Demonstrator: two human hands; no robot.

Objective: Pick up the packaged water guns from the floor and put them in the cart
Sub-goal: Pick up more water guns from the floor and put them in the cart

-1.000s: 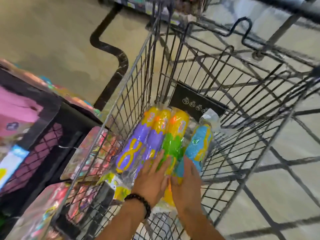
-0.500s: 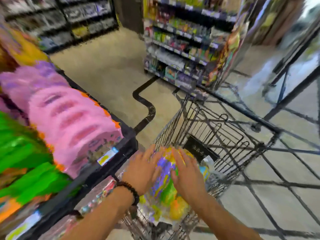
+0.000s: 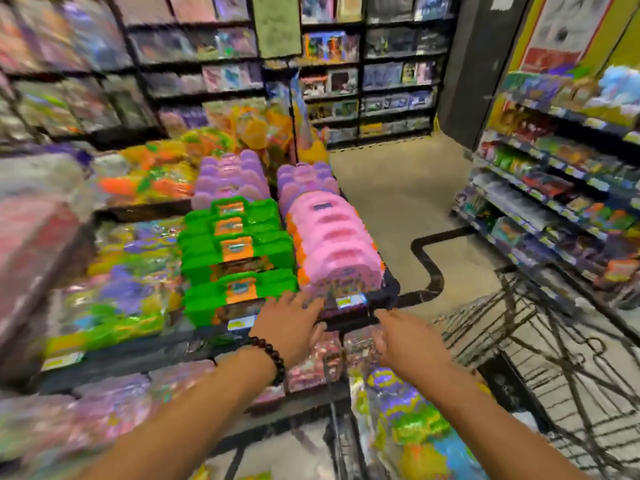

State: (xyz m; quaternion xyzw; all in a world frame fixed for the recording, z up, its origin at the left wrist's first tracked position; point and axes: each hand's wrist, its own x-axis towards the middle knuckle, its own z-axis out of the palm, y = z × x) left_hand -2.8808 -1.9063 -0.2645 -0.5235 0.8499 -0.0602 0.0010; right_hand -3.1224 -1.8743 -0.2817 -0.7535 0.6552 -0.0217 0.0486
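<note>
Two bare hands, left hand point(image 3: 289, 327) and right hand point(image 3: 403, 342), empty with fingers relaxed; clear-wrapped purple, green and yellow water guns point(image 3: 405, 414) lie in the black wire cart point(image 3: 526, 344), apparently deposited.

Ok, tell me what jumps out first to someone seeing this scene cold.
The bright green toy packs and pink toy packs stacked on the display shelf at centre grab the eye first. Just below them, the left hand and right hand reach forward empty, fingers loose. At lower right, the packaged water guns lie in the wire cart.
</note>
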